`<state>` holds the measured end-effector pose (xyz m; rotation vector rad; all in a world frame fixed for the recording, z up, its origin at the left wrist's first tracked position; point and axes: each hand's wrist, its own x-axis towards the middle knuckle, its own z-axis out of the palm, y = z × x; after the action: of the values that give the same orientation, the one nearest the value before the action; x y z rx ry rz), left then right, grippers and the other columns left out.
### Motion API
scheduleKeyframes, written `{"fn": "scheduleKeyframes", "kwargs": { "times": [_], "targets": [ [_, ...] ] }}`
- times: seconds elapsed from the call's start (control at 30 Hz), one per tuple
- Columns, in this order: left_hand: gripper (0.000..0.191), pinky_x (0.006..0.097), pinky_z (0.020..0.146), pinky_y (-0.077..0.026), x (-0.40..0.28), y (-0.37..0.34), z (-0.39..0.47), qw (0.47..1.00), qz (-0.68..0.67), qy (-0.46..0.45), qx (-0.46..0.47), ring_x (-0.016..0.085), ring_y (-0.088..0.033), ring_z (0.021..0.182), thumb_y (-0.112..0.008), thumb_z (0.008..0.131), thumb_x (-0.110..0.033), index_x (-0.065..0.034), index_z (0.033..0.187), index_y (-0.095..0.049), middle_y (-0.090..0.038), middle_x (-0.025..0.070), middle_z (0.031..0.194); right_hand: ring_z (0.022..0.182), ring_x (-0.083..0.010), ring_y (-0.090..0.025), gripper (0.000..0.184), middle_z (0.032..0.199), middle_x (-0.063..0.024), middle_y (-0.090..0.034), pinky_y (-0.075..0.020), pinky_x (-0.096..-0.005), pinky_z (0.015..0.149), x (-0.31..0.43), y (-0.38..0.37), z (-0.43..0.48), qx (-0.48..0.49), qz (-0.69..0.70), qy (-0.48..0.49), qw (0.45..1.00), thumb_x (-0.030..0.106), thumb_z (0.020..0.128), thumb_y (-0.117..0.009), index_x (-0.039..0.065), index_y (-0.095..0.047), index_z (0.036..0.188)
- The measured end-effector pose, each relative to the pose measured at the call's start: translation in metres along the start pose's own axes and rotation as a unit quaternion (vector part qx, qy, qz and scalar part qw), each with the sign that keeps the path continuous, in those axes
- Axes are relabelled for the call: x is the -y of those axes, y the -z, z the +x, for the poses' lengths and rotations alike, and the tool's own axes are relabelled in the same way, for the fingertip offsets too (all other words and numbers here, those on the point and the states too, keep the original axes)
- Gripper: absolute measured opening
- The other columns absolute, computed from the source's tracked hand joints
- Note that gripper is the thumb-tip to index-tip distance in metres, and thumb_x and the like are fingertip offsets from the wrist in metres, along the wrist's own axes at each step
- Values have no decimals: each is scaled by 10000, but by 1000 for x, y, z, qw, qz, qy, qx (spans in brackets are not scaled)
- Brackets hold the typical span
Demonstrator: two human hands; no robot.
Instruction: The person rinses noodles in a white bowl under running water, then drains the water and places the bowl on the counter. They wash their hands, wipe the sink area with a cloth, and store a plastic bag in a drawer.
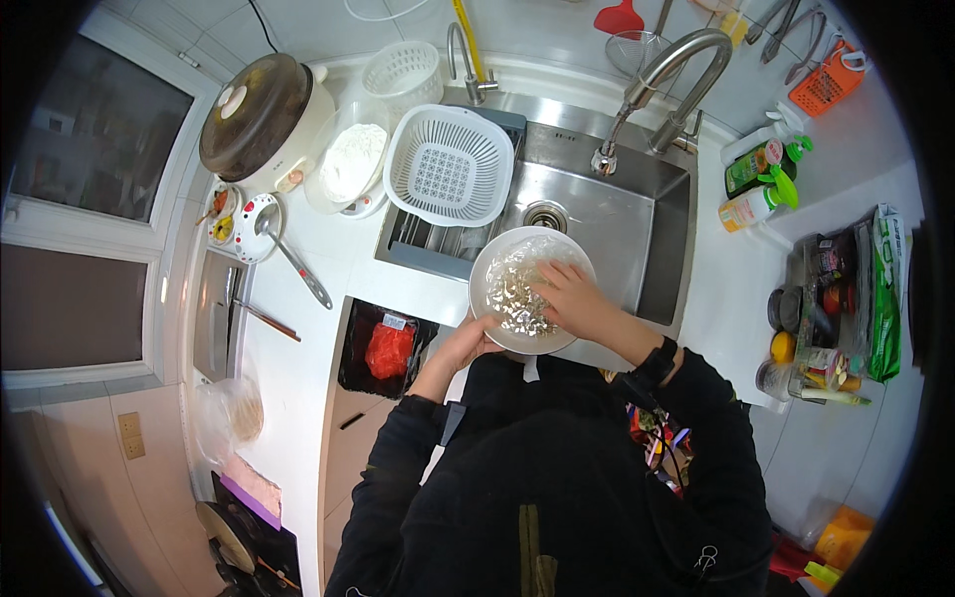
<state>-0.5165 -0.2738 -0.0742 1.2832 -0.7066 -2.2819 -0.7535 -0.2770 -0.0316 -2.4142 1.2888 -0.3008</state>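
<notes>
A white bowl (483, 257) is held at the sink's front edge, close to my body. It contains what looks like shiny water over small pale brown pieces (515, 295), too small to name. My left hand (471, 343) grips the bowl's lower left rim, thumb inside and fingers beneath. Over the right half of the bowl, my right hand (573, 298) reaches in, fingers spread at the contents. Behind the bowl lies the stainless steel sink (597, 216) with its drain (546, 215). A white plastic colander (449, 166) rests over the sink's left side, on a drying rack (425, 257).
A tall pull-down faucet (683, 82) arches over the sink. To the left stand a bowl of white powder (354, 160), an electric cooker (261, 123) and a spoon (298, 269) on a plate. Spray bottles (753, 205) line the right. Below is an open bin holding a red bag (390, 351).
</notes>
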Motion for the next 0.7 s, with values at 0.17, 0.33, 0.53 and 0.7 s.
{"fn": "scheduleKeyframes", "kwargs": {
  "times": [0.17, 0.33, 0.53, 0.7],
  "targets": [
    [661, 352, 751, -564, -13, -15, -2, 998, 40, -9, -46, 259, -617, 974, -458, 815, -108, -78, 1392, -137, -480, 173, 1237, 1243, -342, -380, 476, 1337, -172, -407, -329, -447, 1017, -9, -4, -16, -50, 63, -53, 995, 162, 770, -627, 0, -490, 1196],
    [680, 376, 780, -549, -37, -31, -3, 993, 74, -14, -94, 278, -578, 1029, -440, 770, -104, -80, 1391, -165, -472, 165, 1247, 1252, -359, -369, 538, 1348, -214, -380, -328, -438, 1024, -19, -10, -14, -106, 83, -88, 987, 231, 790, -616, -12, -460, 1245],
    [590, 383, 804, -535, -66, -39, 7, 986, 96, -48, -131, 253, -588, 997, -438, 780, -109, -21, 1337, -268, -506, 159, 1197, 1302, -426, -253, 646, 1418, -276, -234, -237, -483, 1063, -27, -9, 26, -104, 68, -133, 983, 397, 812, -604, 61, -404, 1326],
    [576, 378, 782, -543, -87, -44, 21, 979, 119, -49, -158, 260, -605, 946, -434, 785, -102, -53, 1324, -239, -477, 172, 1202, 1315, -420, -234, 668, 1428, -274, -220, -198, -483, 1074, -39, -11, 59, -85, 87, -190, 974, 496, 841, -517, 93, -382, 1356]
  ]
}}
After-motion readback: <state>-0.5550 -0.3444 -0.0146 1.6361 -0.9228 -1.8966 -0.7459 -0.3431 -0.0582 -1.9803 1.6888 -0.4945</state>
